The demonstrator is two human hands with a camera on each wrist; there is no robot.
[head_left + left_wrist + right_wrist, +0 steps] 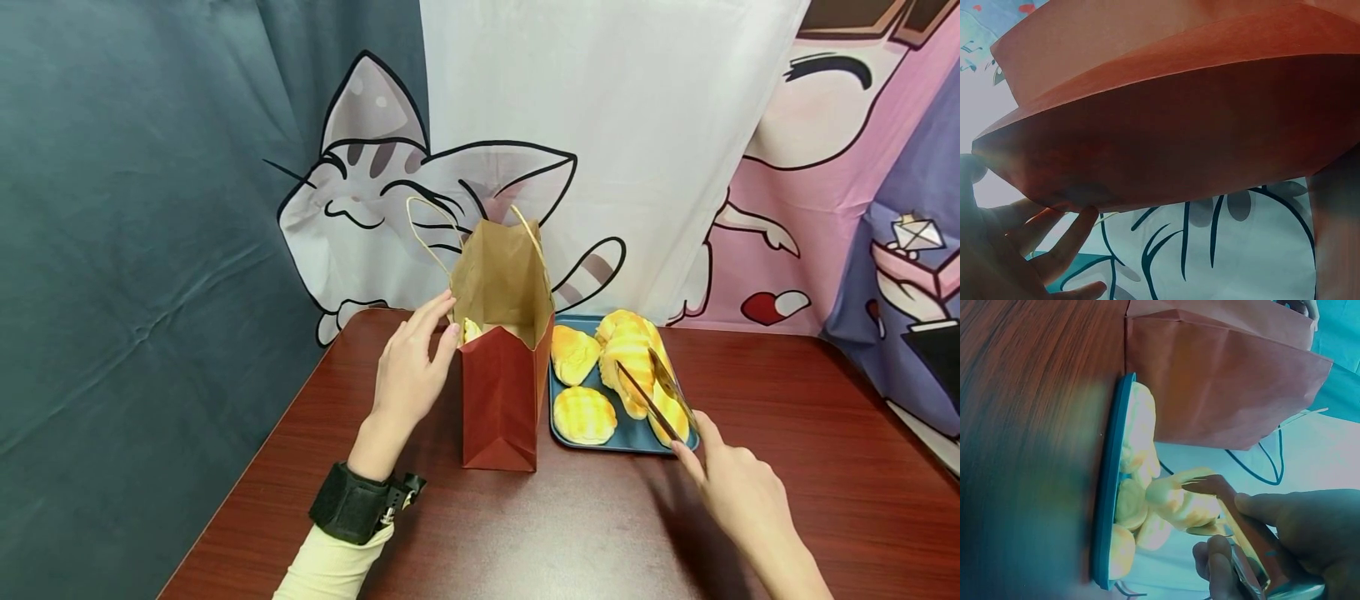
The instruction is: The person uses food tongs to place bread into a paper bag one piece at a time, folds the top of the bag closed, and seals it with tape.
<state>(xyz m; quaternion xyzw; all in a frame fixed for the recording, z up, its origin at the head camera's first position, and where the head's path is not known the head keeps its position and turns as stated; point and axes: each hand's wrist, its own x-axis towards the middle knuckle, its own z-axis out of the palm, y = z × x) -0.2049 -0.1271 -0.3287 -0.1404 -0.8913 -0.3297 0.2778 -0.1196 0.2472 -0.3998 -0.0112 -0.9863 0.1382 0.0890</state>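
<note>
Head view: the left hand (408, 367), fingers extended and ungripping, touches the paper bag (498, 404), apparently steadying it; the right hand (746, 492) grips tongs (673, 387) over the tray (633, 434) beside it. Left wrist view: loose fingers meet the bag's edge. Right wrist view: the tongs straddle a bread roll (1175, 505), seemingly held proud of the other breads (1140, 419) for clearance.

Before you lies a reddish-brown, wood-grained table (600, 533). Beyond it you face a printed cloth backdrop (645, 100): plain teal on your left, then a smiling cat (322, 258), and a pink-framed cartoon face (817, 112) on your right.
</note>
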